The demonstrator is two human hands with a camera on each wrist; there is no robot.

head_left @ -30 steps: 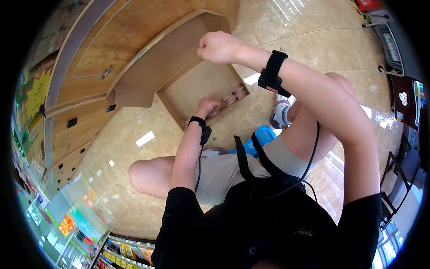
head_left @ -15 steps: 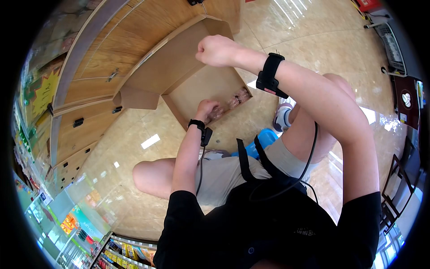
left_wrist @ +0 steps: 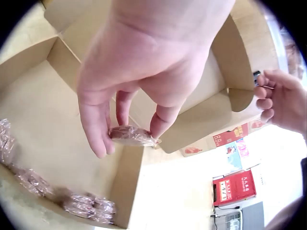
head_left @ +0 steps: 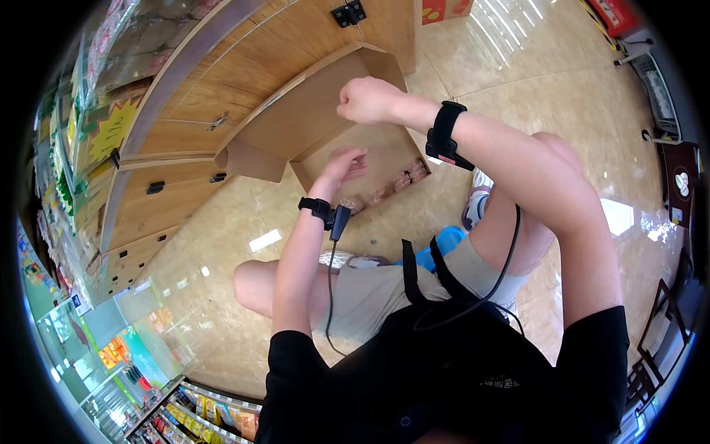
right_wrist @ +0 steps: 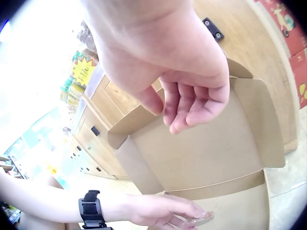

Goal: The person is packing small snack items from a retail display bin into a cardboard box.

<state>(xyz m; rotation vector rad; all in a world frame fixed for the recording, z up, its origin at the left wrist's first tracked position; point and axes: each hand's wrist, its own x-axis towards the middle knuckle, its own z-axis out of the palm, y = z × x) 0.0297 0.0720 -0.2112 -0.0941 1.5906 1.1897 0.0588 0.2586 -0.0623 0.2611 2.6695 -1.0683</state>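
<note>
Left hand [left_wrist: 144, 62] pinches a packet [left_wrist: 130, 136] by its edges, likely light, slippery-wrapped; right hand [right_wrist: 160, 57] empty, fingers loosely curled; other packets [head_left: 402, 180] line the box [head_left: 386, 149] at five o'clock.

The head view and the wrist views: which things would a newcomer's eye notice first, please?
Probably the big open cardboard box on the floor, with wrapped packets along its edge nearer the person. Next may come the left hand, pinching another wrapped packet above the box. The yellow starburst sign at the upper left of the head view also stands out.
</note>
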